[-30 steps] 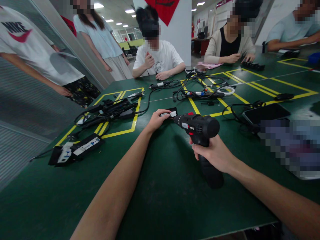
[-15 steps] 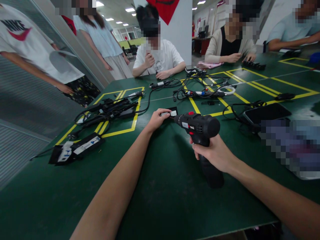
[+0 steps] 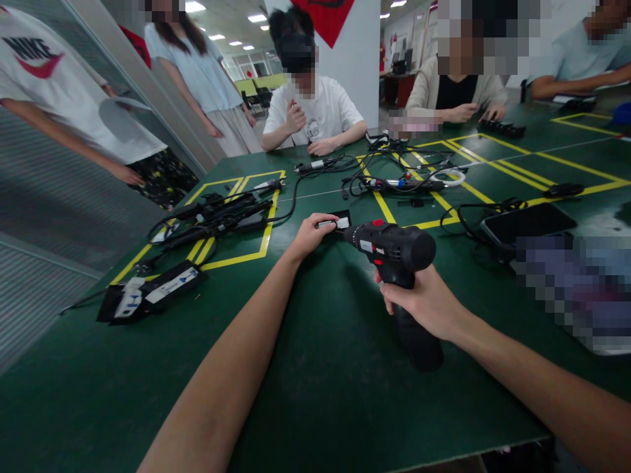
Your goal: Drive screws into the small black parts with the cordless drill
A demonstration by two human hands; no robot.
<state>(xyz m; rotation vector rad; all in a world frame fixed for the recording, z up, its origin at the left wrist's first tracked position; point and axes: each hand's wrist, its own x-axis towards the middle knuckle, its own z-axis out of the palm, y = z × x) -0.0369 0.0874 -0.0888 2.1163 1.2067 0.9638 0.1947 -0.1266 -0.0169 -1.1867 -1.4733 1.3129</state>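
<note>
A black cordless drill with red switches is in my right hand, fingers wrapped round its grip. Its chuck points forward and left, toward a small flat black piece with a white part on it. My left hand reaches forward over that piece, with its fingers closed on the near left side and pressing it to the green table. The drill's tip lies right beside my left fingertips. Whether the bit touches the piece I cannot make out.
Tangled black cables and plugs lie at left, near black pieces with white labels. More cables and a pen-like tool lie ahead. A phone-like dark device sits at right. Several people sit or stand around the table.
</note>
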